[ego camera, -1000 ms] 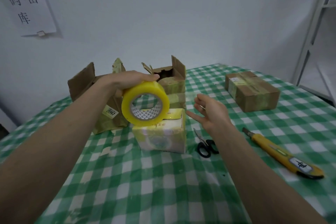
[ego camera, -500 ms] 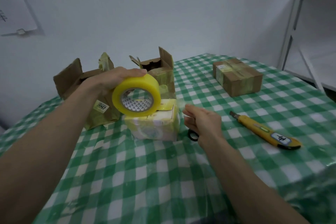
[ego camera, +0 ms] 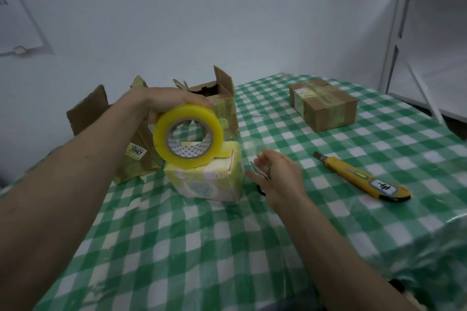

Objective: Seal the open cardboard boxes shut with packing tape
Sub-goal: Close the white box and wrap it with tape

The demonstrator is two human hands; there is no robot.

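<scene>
My left hand grips a yellow roll of packing tape from above, holding it upright against the top of a small pale box wrapped in yellowish tape. My right hand hovers just right of that box with relaxed fingers, over black-handled scissors that lie on the table mostly hidden under it. Two cardboard boxes stand with flaps up: one behind my left arm with a "2097" label, one behind the roll.
A closed, taped cardboard box sits at the back right. A yellow utility knife lies right of my right hand. The table has a green-and-white checked cloth. White shelving stands at the far right.
My right hand came down from mid-air onto the scissors beside the small box. The tape roll stayed at the box top. The view shifted right.
</scene>
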